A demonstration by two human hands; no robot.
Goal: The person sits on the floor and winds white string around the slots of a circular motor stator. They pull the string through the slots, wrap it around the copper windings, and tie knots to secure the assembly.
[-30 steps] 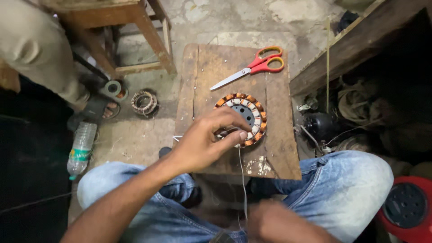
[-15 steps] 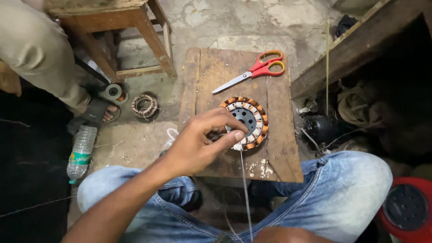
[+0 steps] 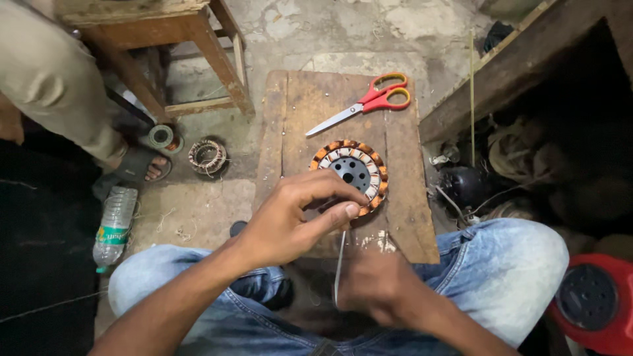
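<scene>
- The wooden board [image 3: 402, 198] lies across the person's knees, under both hands, and carries everything being worked on.
- The person's jeans [image 3: 501, 264] spread to both sides below the board, just beside the two hands.
- A wooden stool [image 3: 198, 39] stands on the floor well beyond the pinch, up and to its left, next to another person's trouser leg and sandalled foot [image 3: 148, 168].
- The left hand [image 3: 290, 221] rests on the board, thumb and forefinger pinched narrow on a thin pale wire [image 3: 339, 264] at the near rim of the motor coil.
- The right hand [image 3: 382, 290] sits just below that pinch, blurred; the wire runs down to it, but whether its fingers close on the wire cannot be told.
- The motor coil [image 3: 353, 171], a ring with copper windings and a dark hub, lies flat on the board, touching the left fingertips on its near edge.
- The scissors [image 3: 369, 104] with red and orange handles lie beyond the coil, apart from both hands.
- A plastic bottle [image 3: 113, 227] lies on the floor well left of the pinch.
- A second small coil [image 3: 207, 157] sits on the floor up and left of the left hand.
</scene>
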